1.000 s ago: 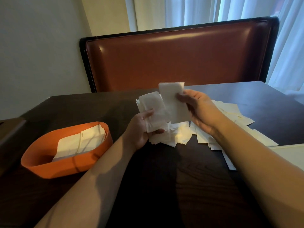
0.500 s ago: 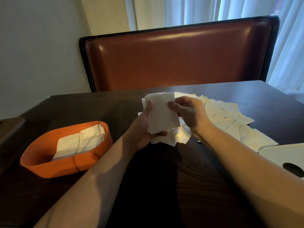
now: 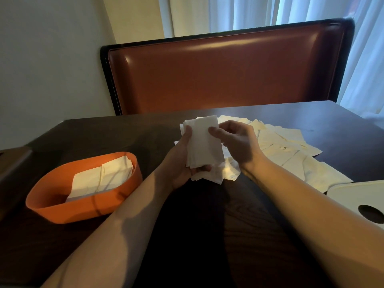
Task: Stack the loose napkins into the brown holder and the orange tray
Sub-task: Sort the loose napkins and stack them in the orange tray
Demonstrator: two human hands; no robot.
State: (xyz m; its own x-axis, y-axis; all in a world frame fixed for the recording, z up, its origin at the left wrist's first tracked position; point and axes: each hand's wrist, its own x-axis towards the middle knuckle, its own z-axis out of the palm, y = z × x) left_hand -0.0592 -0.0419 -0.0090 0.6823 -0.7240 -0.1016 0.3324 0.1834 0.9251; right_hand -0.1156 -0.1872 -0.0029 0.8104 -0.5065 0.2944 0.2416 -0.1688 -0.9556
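on the dark table (image 3: 207,235), the left hand (image 3: 180,163) is gripping a light, floppy napkin stack (image 3: 204,142); the right hand (image 3: 234,140) is pinching its edge. it is probably best held across the middle.

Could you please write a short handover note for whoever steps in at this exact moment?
Left hand grips a small stack of napkins; right hand pinches its right edge.
Orange tray at left already holds some napkins.
Loose napkins lie spread on the table at right.
Brown holder: only a dark edge at far left, unclear.
Left: place the held stack, then gather the rest.
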